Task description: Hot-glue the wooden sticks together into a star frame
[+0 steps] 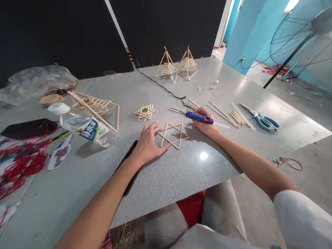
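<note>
My right hand (204, 119) is wrapped around a blue hot glue gun (198, 118), its nozzle pointing left, with a clear glue stick (222, 125) at its rear. Below and left of the nozzle lies a six-pointed star of thin wooden sticks (173, 142), flat on the table. My left hand (150, 143) rests at the star's left side, fingers and thumb spread, the fingertips at its left point and the thumb by its lower edge. Just behind stands a smaller stacked stick star (145, 112). A dark phone (129, 183) lies partly under my left forearm.
Loose sticks (223, 114) and blue-handled scissors (264, 121) lie right. A plastic bottle (85, 126), a stick pyramid (114, 117) and red cord (26, 167) are left. Two stick pyramids (166, 65) stand at the back. A black cable (160, 84) crosses the table (145, 197).
</note>
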`<state>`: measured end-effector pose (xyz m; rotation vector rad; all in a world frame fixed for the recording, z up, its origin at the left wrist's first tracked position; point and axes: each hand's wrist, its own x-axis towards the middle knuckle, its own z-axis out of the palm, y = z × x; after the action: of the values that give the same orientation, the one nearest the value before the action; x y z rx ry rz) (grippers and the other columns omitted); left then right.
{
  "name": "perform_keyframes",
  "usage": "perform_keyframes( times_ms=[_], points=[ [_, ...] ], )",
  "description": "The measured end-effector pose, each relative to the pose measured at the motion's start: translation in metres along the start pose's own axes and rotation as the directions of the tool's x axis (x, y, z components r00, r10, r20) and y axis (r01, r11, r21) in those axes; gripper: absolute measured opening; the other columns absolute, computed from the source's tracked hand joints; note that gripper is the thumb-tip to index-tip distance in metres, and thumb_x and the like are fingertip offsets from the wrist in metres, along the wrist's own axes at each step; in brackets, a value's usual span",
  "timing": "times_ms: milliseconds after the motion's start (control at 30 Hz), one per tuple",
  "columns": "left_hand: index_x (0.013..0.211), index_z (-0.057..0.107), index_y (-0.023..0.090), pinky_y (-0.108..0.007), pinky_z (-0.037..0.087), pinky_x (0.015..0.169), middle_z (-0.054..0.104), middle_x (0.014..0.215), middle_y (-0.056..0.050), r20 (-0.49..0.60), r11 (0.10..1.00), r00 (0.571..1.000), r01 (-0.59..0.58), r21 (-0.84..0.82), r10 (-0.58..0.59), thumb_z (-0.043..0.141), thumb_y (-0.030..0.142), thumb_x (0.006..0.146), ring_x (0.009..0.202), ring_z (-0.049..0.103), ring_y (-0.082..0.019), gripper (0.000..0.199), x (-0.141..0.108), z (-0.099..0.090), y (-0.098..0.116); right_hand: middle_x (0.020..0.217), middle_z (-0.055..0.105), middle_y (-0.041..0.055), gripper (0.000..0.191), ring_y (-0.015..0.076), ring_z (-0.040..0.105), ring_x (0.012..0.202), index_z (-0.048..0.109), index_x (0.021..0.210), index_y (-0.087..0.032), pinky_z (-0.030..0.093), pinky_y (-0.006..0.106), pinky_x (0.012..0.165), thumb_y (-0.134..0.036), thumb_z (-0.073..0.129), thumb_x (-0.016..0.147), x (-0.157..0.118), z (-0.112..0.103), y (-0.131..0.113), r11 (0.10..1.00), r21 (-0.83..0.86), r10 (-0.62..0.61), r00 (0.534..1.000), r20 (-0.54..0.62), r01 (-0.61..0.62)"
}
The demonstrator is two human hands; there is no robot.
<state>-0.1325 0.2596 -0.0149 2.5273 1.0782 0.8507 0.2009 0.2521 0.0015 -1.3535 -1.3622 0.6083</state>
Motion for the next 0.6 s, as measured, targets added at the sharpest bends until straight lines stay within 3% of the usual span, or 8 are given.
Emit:
perform_keyframes(
  times_ms=[200,433,500,600],
  points=[
    [0.167,0.046,0.023,-0.06,0.062,0.126,0.072,0.155,-0.021,-0.112,0.985,0.979,-0.17,0.014,0.17,0.097,0.046,0.096,0.147,0.074,-0.038,0.09,0.001,-0.01,0.011,0.073,0.058,-0.0057,0.027,0.0186,0.051,0.07,0.065,0.097,-0.029,0.04,0.033,0.073,-0.046,0.079,0.082,0.0,0.0,-0.003,1.0,0.02,0.006,1.0,-0.001,-0.006],
    [0.171,0.047,0.023,-0.057,0.065,0.123,0.074,0.155,-0.02,-0.175,0.918,0.901,-0.387,0.087,0.396,0.094,0.033,0.101,0.145,0.076,-0.036,0.085,0.008,-0.019,0.024,0.082,0.066,-0.0025,0.037,0.0206,0.057,0.078,0.062,0.095,-0.029,0.045,0.035,0.076,-0.057,0.083,0.081,0.002,-0.001,-0.004,0.999,0.042,0.011,0.999,-0.046,-0.009],
    [0.171,0.048,0.023,-0.059,0.065,0.125,0.074,0.155,-0.021,-0.182,0.908,0.89,-0.414,0.065,0.418,0.093,0.031,0.103,0.148,0.074,-0.036,0.082,0.009,-0.019,0.025,0.082,0.064,-0.0019,0.041,0.0214,0.057,0.078,0.062,0.095,-0.029,0.047,0.036,0.076,-0.062,0.083,0.082,0.002,-0.003,-0.002,0.998,0.057,0.02,0.998,-0.057,-0.017],
    [0.172,0.048,0.025,-0.055,0.069,0.122,0.071,0.16,-0.02,-0.219,0.919,0.903,-0.391,-0.056,0.37,0.09,0.03,0.105,0.152,0.072,-0.033,0.079,0.007,-0.013,0.022,0.081,0.061,-0.0013,0.043,0.0216,0.058,0.077,0.059,0.092,-0.03,0.049,0.037,0.076,-0.069,0.075,0.092,0.002,-0.007,0.001,0.999,0.036,0.032,0.999,0.028,-0.033]
  ],
)
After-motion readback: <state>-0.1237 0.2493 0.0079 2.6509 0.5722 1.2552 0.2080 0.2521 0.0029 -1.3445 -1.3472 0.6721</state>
